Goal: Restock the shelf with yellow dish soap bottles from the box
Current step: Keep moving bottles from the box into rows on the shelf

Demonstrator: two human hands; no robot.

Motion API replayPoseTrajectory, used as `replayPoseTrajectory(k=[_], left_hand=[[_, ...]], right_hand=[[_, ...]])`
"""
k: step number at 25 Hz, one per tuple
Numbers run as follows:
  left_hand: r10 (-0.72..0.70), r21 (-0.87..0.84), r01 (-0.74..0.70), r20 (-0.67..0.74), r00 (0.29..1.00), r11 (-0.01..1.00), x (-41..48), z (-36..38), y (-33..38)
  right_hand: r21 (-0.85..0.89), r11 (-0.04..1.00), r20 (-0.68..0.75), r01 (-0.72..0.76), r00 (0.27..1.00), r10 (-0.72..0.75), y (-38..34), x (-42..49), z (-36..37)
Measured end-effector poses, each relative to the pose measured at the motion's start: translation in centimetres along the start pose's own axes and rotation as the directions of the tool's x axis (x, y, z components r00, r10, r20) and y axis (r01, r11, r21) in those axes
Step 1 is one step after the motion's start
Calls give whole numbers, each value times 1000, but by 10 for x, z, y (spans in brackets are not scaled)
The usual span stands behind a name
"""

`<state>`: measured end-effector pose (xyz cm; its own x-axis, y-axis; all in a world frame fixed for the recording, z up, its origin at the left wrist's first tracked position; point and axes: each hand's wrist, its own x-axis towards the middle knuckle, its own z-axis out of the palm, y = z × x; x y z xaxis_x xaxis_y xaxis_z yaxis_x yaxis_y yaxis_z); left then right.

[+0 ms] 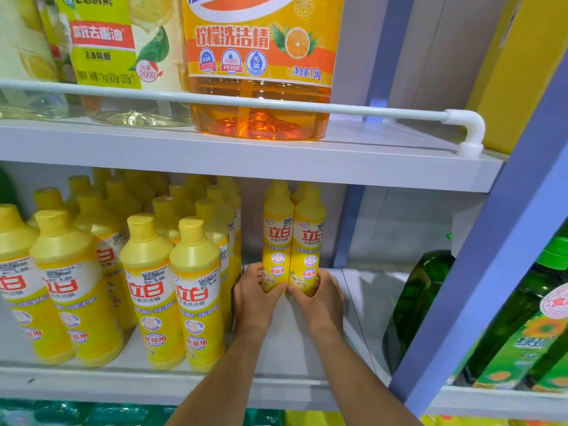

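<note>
Two yellow dish soap bottles stand upright and touching, deep on the white shelf [307,358]. My left hand [256,295] grips the base of the left bottle [276,238]. My right hand [319,298] grips the base of the right bottle [309,241]. More yellow caps show just behind these two. To the left, several rows of the same yellow bottles [196,290] fill the shelf up to its front edge. The box is not in view.
The shelf above carries a large orange detergent jug [261,66] behind a white rail [338,107]. A purple upright post [491,265] bounds the shelf on the right. Green bottles [534,327] stand beyond it, with one dark green bottle [415,302] at the shelf's right end.
</note>
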<state>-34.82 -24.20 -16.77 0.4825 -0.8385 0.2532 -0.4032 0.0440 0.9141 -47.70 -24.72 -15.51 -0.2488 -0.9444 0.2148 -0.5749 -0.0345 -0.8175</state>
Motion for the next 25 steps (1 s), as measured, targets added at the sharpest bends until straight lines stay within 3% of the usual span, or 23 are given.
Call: replayPoseTrajectory(k=[17, 22, 25], left_hand=[[10, -16, -10, 19, 1000, 1000, 1, 0, 1], [-42, -54, 53, 191, 981, 997, -6, -14, 8], [6, 148, -56, 318, 948, 987, -21, -29, 11]], right_hand=[[15, 1000, 26, -15, 1000, 14, -1, 3, 1], [37, 998, 102, -44, 994, 40, -6, -9, -14], [-189, 981, 202, 48, 979, -9, -9, -27, -39]])
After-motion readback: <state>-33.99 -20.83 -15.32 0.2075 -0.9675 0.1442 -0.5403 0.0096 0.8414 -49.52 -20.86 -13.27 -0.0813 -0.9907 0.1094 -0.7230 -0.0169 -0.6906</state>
